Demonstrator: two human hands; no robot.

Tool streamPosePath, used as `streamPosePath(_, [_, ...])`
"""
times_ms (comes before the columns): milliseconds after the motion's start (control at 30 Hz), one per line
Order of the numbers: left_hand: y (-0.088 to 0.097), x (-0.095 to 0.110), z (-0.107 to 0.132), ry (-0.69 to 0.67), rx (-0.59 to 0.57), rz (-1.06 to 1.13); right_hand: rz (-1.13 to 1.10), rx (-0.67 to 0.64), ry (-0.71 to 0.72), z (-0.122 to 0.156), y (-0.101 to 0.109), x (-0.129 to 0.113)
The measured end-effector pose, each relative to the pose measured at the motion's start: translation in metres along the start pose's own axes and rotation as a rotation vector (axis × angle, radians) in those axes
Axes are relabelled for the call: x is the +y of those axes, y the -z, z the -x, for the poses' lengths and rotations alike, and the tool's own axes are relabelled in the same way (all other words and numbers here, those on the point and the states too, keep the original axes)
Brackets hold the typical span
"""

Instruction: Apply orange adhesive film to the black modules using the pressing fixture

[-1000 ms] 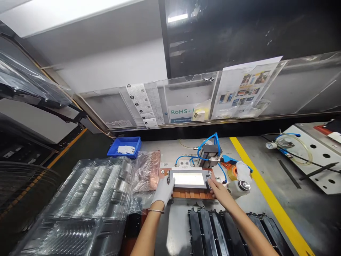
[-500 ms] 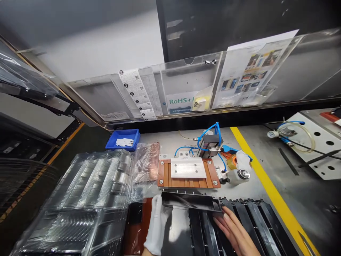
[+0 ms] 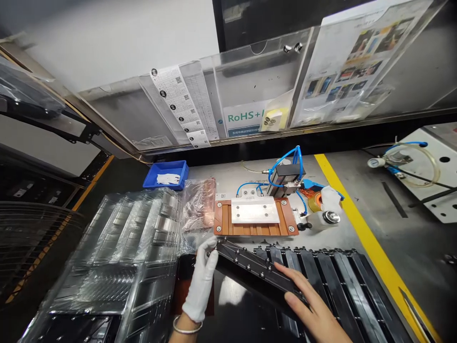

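Stack of clear plastic blister trays [image 3: 117, 257] at our left, row of black slotted trays [image 3: 339, 281] below the orange fixture block [image 3: 253, 221], blue bin [image 3: 166, 174] holding white cloth [image 3: 168, 178], our gloved left hand [image 3: 202, 281] and bare right hand [image 3: 309, 307] grasping the long black studded panel [image 3: 255, 276] by its ends, tilted over the black trays.

Long black frame part [image 3: 255, 275]: narrow, rectangular, studded with small round fasteners along its upper face. Held tilted, its left end raised toward 10 o'clock, its right end dropping toward 4 o'clock. It sits just at 6 o'clock of the orange fixture, over a row of similar black parts.
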State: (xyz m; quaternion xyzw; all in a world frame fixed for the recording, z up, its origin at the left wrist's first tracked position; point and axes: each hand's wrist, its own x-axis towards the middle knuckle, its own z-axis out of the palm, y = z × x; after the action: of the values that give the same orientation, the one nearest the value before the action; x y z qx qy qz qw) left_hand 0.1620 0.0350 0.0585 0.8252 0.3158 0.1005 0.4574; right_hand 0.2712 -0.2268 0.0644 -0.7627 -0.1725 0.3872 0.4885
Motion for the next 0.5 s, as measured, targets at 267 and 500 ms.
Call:
streamPosePath(267, [-0.012,0.095,0.018,-0.738,-0.497,-0.716,0.180,0.153,-0.057,-0.006,-0.009,-0.010])
streamPosePath(500, [-0.045,0.091,0.018,-0.681,-0.666,-0.838,0.278,0.167,-0.073,-0.004,-0.011,-0.018])
